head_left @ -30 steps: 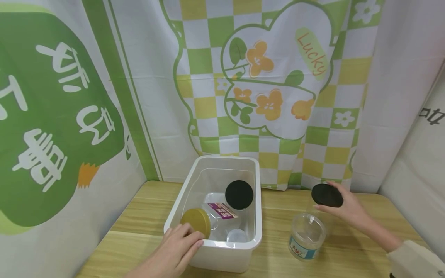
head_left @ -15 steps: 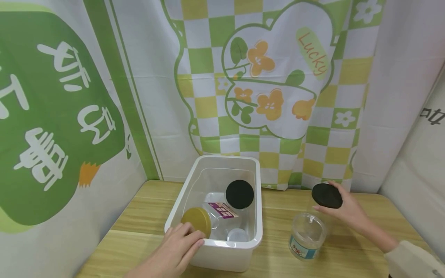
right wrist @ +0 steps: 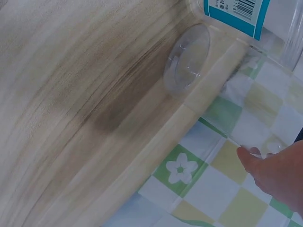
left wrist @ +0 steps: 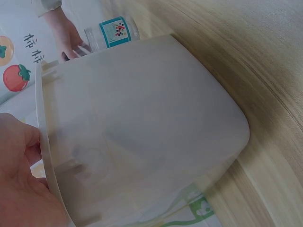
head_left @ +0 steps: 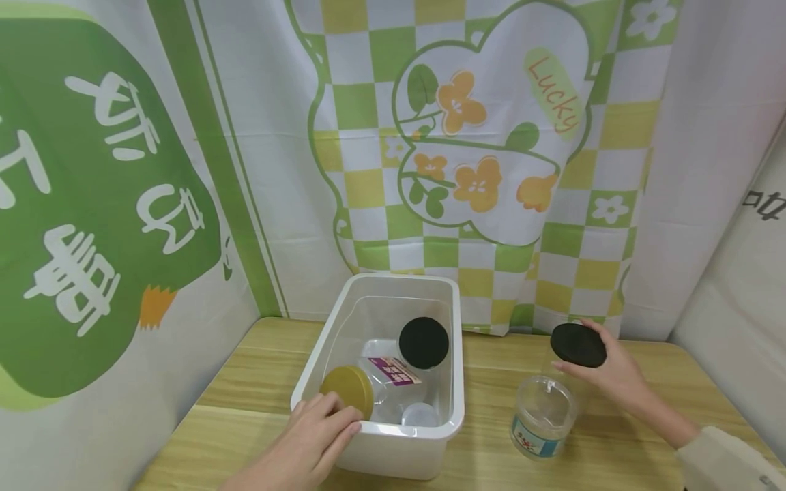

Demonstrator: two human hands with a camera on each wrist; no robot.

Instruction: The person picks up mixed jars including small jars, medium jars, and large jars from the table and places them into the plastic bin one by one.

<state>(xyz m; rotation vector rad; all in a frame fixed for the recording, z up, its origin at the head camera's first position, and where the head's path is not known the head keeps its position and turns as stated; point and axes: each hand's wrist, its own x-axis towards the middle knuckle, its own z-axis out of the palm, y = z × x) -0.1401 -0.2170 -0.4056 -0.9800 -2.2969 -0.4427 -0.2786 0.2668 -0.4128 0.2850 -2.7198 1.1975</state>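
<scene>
Over the near rim of a white plastic bin, my left hand curls its fingers; the left wrist view shows that rim held between thumb and fingers. To the right, my right hand grips a clear jar by its black lid, fingers around the lid's edge. The jar's see-through base shows at the table in the right wrist view. Just in front of it stands a lidless-looking clear jar with a blue label. Inside the bin lie a gold-lidded jar and a black-lidded jar.
A small translucent round piece and a purple label also show in the bin. The wooden table ends at a checkered curtain behind. Fabric hangs on the left and right sides as well.
</scene>
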